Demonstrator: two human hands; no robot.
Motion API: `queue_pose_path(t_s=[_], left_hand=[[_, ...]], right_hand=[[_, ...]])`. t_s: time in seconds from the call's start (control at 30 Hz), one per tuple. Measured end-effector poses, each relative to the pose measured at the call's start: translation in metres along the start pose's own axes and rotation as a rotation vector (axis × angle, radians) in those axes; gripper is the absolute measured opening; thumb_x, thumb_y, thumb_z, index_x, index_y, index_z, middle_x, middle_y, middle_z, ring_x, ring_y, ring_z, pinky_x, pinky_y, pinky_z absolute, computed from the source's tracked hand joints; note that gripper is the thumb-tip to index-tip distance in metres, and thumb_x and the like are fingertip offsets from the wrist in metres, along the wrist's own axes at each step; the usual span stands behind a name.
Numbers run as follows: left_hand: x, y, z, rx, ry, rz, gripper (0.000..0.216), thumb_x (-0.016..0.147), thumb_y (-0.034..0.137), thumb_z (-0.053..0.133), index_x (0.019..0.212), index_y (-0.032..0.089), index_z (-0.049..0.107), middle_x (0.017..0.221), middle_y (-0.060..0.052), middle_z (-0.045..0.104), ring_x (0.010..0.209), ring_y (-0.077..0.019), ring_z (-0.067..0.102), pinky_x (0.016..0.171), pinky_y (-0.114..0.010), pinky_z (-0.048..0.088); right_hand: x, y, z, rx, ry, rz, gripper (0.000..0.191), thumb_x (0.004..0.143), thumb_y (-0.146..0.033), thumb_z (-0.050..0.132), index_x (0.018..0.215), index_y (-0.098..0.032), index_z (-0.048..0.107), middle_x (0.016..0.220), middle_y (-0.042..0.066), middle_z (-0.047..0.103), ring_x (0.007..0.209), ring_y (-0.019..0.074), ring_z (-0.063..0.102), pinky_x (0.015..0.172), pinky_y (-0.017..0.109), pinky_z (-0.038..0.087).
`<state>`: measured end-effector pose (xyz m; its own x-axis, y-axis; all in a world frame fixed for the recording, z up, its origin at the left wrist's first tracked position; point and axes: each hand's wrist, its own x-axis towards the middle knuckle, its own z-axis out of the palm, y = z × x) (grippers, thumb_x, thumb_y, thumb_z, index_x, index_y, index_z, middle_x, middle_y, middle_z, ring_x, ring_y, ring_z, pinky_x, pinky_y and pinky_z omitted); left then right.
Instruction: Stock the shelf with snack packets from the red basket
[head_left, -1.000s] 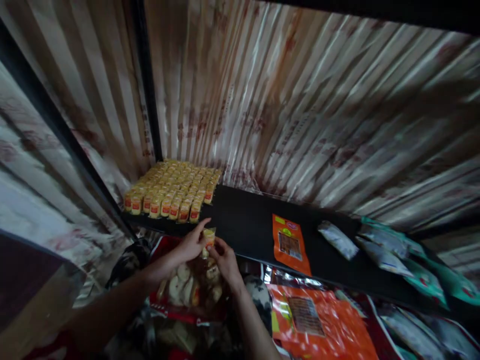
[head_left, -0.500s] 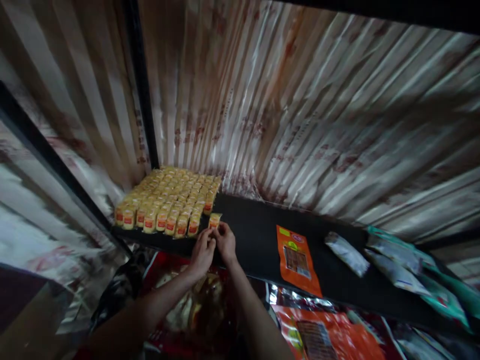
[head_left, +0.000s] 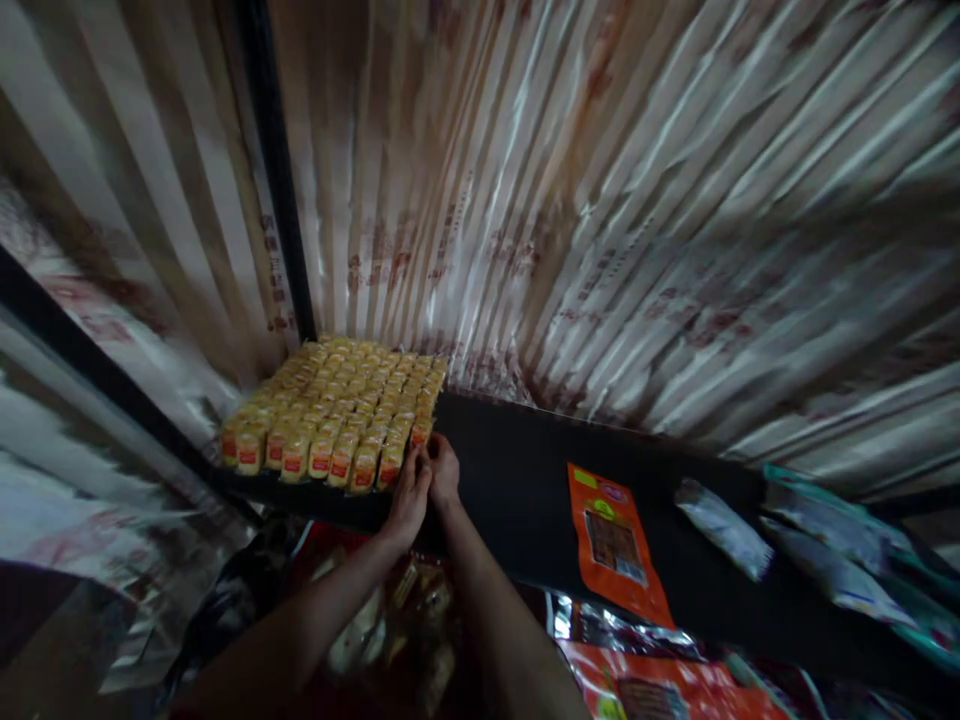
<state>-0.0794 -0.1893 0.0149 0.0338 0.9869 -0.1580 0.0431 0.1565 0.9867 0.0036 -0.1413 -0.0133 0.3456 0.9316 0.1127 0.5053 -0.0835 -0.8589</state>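
Observation:
Several rows of small yellow packets [head_left: 337,400] with red labels stand packed together at the left end of a black shelf [head_left: 517,480]. My left hand [head_left: 409,495] and my right hand [head_left: 444,470] meet at the right front corner of that block. Their fingers are pinched together on one small yellow packet [head_left: 421,434], which stands against the end of a row. Most of that packet is hidden by my fingers.
An orange flat pouch [head_left: 615,525] lies on the shelf to the right, with silvery and green bags [head_left: 810,535] beyond it. Corrugated metal sheeting [head_left: 600,220] walls the back and left. Below the shelf edge lie red and orange packages [head_left: 660,690].
Both hands carried the small yellow packet up from below the shelf edge and forward onto the shelf, up against the packed rows. The view has tilted slightly.

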Motion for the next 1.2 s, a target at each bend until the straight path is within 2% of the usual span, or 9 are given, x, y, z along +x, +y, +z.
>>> queue_pose_path(t_s=[0.13,0.23,0.47,0.7,0.87,1.07,1.13,1.2], left_hand=[[0.000,-0.003,0.000,-0.042,0.016,-0.012,0.050,0.087,0.029,0.045,0.135,0.015,0.044,0.149,-0.009,0.036,0.140,-0.0201,0.028,0.117,-0.034,0.017],[-0.001,-0.005,0.003,-0.078,0.003,-0.016,0.051,0.087,0.030,0.046,0.136,0.015,0.044,0.149,-0.010,0.036,0.140,-0.0205,0.028,0.117,-0.034,0.018],[0.004,-0.008,0.007,-0.121,-0.003,-0.062,0.048,0.091,0.026,0.040,0.137,0.012,0.042,0.148,-0.011,0.037,0.139,-0.0193,0.030,0.117,-0.033,0.020],[0.006,-0.013,0.007,-0.145,0.015,-0.062,0.046,0.091,0.030,0.043,0.136,0.017,0.046,0.147,-0.008,0.040,0.138,-0.0208,0.033,0.116,-0.035,0.024],[0.004,-0.009,0.007,-0.123,0.023,-0.053,0.046,0.092,0.029,0.043,0.135,0.013,0.046,0.146,-0.011,0.040,0.138,-0.0218,0.033,0.116,-0.036,0.022],[0.000,-0.001,0.010,-0.091,0.021,-0.035,0.042,0.092,0.026,0.041,0.132,0.012,0.047,0.147,-0.013,0.039,0.138,-0.0204,0.033,0.117,-0.037,0.020],[-0.006,0.001,0.009,-0.066,0.040,-0.017,0.039,0.091,0.024,0.042,0.127,0.012,0.051,0.145,-0.013,0.042,0.137,-0.0192,0.035,0.117,-0.035,0.022],[-0.016,0.000,0.005,-0.014,0.048,0.041,0.032,0.090,0.022,0.043,0.117,0.015,0.059,0.138,-0.011,0.051,0.131,-0.0183,0.043,0.114,-0.034,0.027]], right_hand=[[-0.003,0.005,0.003,0.091,0.064,-0.032,0.040,0.074,-0.031,0.056,0.109,-0.013,0.061,0.105,0.012,0.067,0.094,0.0219,0.062,0.087,0.033,0.048],[-0.006,0.005,0.003,0.142,0.093,-0.023,0.039,0.075,-0.034,0.053,0.108,-0.013,0.060,0.104,0.013,0.066,0.094,0.0219,0.061,0.087,0.034,0.047],[-0.007,0.006,0.002,0.197,0.037,-0.021,0.026,0.076,-0.031,0.050,0.096,-0.017,0.061,0.094,0.007,0.066,0.085,0.0194,0.061,0.082,0.031,0.047],[-0.009,0.007,0.004,0.180,0.072,-0.025,0.029,0.077,-0.031,0.050,0.098,-0.017,0.063,0.098,0.008,0.066,0.089,0.0198,0.060,0.084,0.032,0.046],[-0.010,0.010,0.005,0.242,0.023,-0.025,0.031,0.076,-0.031,0.050,0.101,-0.016,0.061,0.099,0.008,0.066,0.089,0.0196,0.060,0.085,0.032,0.046],[-0.022,0.007,-0.003,0.172,0.121,-0.009,0.037,0.074,-0.031,0.050,0.104,-0.013,0.061,0.103,0.012,0.063,0.093,0.0211,0.059,0.087,0.034,0.046],[-0.030,0.005,-0.007,0.157,0.126,-0.016,0.035,0.074,-0.030,0.049,0.102,-0.013,0.061,0.103,0.012,0.063,0.095,0.0212,0.058,0.089,0.035,0.045],[-0.042,0.003,-0.012,0.151,0.137,-0.022,0.034,0.076,-0.031,0.049,0.102,-0.014,0.061,0.103,0.011,0.064,0.096,0.0210,0.058,0.091,0.036,0.044]])
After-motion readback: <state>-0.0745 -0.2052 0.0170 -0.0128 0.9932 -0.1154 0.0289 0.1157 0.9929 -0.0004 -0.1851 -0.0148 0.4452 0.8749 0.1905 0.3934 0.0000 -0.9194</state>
